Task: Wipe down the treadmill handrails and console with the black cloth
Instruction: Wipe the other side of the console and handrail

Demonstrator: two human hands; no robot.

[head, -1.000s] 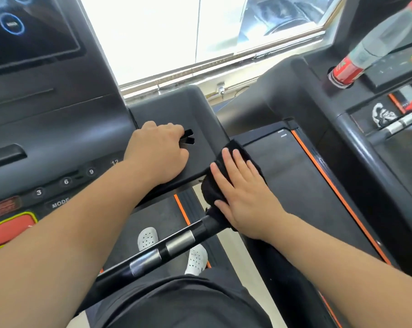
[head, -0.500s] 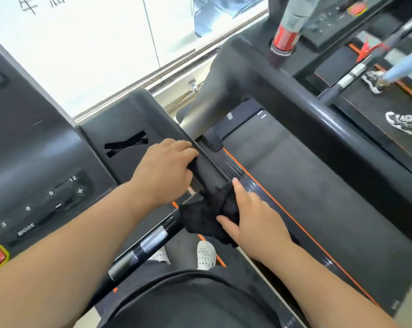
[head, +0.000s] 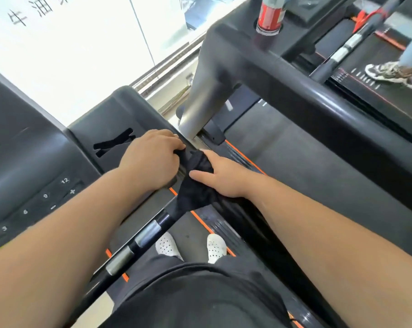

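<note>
The black cloth [head: 195, 185] was bunched and creased, draped over the top end of the handrail [head: 138, 240] where that bar met the console [head: 58, 162], with a loose corner hanging below the rail. The right hand [head: 223, 176] lay on it, fingers closed around the fabric and thumb pointing left across it. The left hand [head: 153, 159] sat curled on the console's right edge, its fingertips pinching the cloth's upper end. Just beside that hand was a dark slot [head: 113, 143] in the console wing, and lower left ran a row of number keys [head: 34, 204] marked 3, 6, 9 and 12. Two silver bands showed on the handrail. Two white perforated shoes [head: 190, 247] stood on the belt below, partly hidden by the black shirt [head: 200, 297]. A red can [head: 270, 16], perhaps a spray bottle since its top was cut off, stood in the neighbouring treadmill's cup holder, and one patterned sneaker [head: 389, 72] stepped on that far belt.
</note>
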